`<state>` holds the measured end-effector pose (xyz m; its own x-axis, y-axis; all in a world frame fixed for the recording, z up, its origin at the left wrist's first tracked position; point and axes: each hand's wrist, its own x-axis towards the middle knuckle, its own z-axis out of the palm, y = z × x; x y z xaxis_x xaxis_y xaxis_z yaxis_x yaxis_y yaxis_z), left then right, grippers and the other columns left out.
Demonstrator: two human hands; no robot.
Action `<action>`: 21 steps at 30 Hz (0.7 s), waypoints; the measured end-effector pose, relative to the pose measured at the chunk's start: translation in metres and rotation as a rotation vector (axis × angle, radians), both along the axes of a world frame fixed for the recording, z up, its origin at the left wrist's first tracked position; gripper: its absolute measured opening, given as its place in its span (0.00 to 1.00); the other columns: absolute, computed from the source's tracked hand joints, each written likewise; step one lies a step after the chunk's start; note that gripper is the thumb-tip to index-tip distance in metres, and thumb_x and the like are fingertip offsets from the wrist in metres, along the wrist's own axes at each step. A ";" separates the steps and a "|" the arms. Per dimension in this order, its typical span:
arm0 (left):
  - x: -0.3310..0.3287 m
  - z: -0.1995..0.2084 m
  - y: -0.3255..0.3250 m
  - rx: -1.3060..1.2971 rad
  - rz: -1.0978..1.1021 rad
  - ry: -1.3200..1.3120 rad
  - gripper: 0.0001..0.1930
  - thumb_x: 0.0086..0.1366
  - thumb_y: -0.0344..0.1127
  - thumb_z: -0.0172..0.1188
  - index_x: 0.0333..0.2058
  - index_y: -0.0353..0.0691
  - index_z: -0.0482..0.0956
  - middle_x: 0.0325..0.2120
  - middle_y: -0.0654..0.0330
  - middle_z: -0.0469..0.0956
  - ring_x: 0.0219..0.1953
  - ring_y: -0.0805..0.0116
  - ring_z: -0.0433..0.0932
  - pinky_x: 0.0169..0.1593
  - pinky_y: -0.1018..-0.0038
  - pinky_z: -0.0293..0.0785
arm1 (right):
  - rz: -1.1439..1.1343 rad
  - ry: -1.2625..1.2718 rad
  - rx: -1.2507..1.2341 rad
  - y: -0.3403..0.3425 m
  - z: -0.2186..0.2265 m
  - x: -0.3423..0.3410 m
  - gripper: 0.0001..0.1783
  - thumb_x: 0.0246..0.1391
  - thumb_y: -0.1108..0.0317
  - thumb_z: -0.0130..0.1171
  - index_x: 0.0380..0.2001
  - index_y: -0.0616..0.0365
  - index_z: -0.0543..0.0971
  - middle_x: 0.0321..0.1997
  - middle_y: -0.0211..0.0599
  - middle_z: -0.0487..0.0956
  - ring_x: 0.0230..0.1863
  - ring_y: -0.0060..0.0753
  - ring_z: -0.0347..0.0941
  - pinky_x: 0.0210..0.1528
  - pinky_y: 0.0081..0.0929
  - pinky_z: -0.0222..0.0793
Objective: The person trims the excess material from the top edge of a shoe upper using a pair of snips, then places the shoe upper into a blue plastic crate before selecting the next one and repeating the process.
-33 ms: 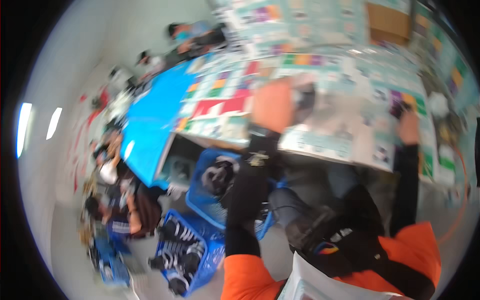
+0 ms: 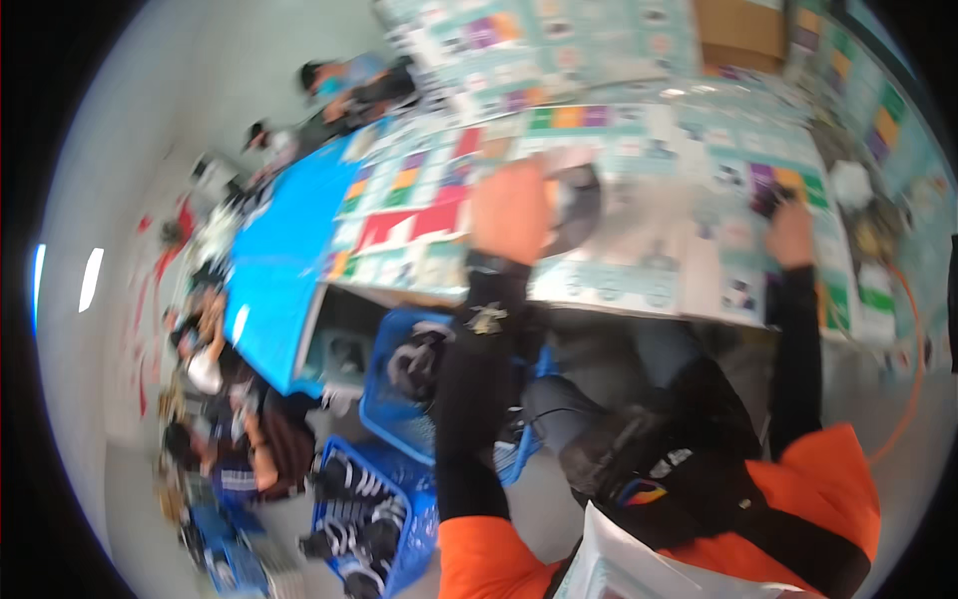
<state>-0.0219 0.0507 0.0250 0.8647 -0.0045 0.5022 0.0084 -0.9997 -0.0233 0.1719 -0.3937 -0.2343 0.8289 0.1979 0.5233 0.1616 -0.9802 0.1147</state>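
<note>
Head view: left hand (image 2: 511, 212) near 1 o'clock, grip clamped on curved dark-grey piece (image 2: 576, 212), over white-and-teal sheet-covered tabletop (image 2: 631, 232). Right hand (image 2: 791, 236) near 3 o'clock at small blackish object (image 2: 771, 200); blurred, cannot tell whether that grip is closed.

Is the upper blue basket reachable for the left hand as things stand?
Probably yes: the upper blue basket shows an open top below the table edge, though the left hand seems occupied with a dark item.
</note>
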 end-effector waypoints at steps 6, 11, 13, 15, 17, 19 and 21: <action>0.022 0.002 -0.026 -0.210 -0.154 0.024 0.17 0.65 0.43 0.60 0.46 0.38 0.84 0.33 0.38 0.84 0.38 0.37 0.84 0.44 0.48 0.80 | -0.270 0.016 0.121 0.015 0.031 0.010 0.13 0.54 0.67 0.59 0.36 0.67 0.82 0.41 0.53 0.82 0.46 0.57 0.80 0.49 0.50 0.73; 0.028 -0.003 -0.053 -0.124 -0.132 0.101 0.18 0.68 0.49 0.61 0.37 0.38 0.85 0.30 0.40 0.83 0.36 0.36 0.82 0.40 0.48 0.77 | 0.064 0.405 1.001 0.053 0.102 -0.068 0.15 0.49 0.69 0.62 0.39 0.67 0.82 0.34 0.59 0.84 0.40 0.58 0.84 0.43 0.47 0.80; 0.025 0.005 -0.053 -0.123 -0.105 0.110 0.17 0.67 0.48 0.62 0.35 0.38 0.83 0.30 0.40 0.83 0.36 0.37 0.83 0.40 0.48 0.78 | 0.238 0.742 1.162 0.104 0.138 -0.109 0.15 0.46 0.70 0.64 0.36 0.69 0.82 0.30 0.54 0.83 0.34 0.51 0.84 0.34 0.43 0.80; 0.032 0.003 -0.052 -0.121 -0.089 0.118 0.15 0.65 0.46 0.63 0.32 0.38 0.82 0.30 0.41 0.84 0.36 0.38 0.83 0.40 0.48 0.80 | 0.381 1.014 1.238 0.139 0.144 -0.123 0.15 0.45 0.70 0.66 0.36 0.68 0.82 0.29 0.44 0.83 0.30 0.39 0.82 0.26 0.34 0.78; 0.037 0.001 -0.055 -0.132 -0.095 0.121 0.15 0.65 0.47 0.63 0.33 0.39 0.83 0.30 0.42 0.84 0.36 0.38 0.84 0.41 0.48 0.80 | 0.442 1.112 1.214 0.162 0.141 -0.127 0.15 0.45 0.70 0.67 0.38 0.66 0.83 0.31 0.38 0.83 0.29 0.31 0.80 0.25 0.29 0.77; 0.044 -0.001 -0.060 -0.151 -0.103 0.118 0.15 0.65 0.47 0.63 0.34 0.39 0.83 0.30 0.42 0.84 0.36 0.38 0.84 0.41 0.49 0.81 | 0.428 1.108 1.152 0.172 0.141 -0.128 0.14 0.46 0.70 0.65 0.36 0.69 0.82 0.29 0.41 0.83 0.27 0.34 0.80 0.27 0.31 0.77; 0.046 -0.002 -0.063 -0.131 -0.110 0.121 0.16 0.65 0.49 0.64 0.35 0.40 0.84 0.30 0.42 0.84 0.36 0.38 0.84 0.41 0.49 0.81 | 0.395 0.983 1.103 0.180 0.134 -0.126 0.13 0.48 0.70 0.64 0.34 0.70 0.82 0.27 0.42 0.83 0.28 0.34 0.80 0.27 0.32 0.76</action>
